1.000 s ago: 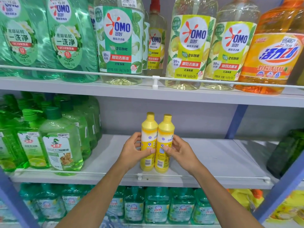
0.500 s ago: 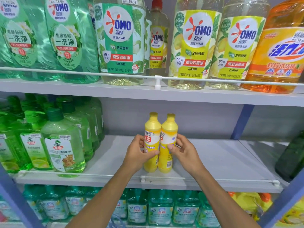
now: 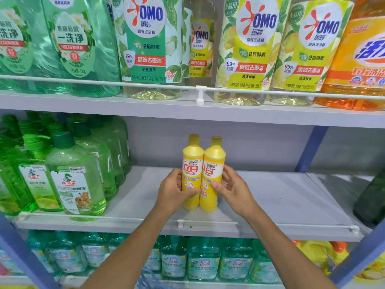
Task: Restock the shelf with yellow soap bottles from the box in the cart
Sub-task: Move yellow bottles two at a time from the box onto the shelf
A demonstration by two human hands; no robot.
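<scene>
Head view: left hand [image 3: 174, 191] and right hand [image 3: 231, 189] each grip one yellow soap bottle [image 3: 192, 174], seating the upright, touching pair on the shelf [image 3: 281, 203].

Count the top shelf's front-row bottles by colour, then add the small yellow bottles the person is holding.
Green bottles: 2
Green-label OMO bottle: 1
Yellow-label OMO bottles: 2
Orange bottle: 1
Yellow soap bottles, held: 2
Total: 8
The smaller OMO bottle set further back is not counted.
</scene>
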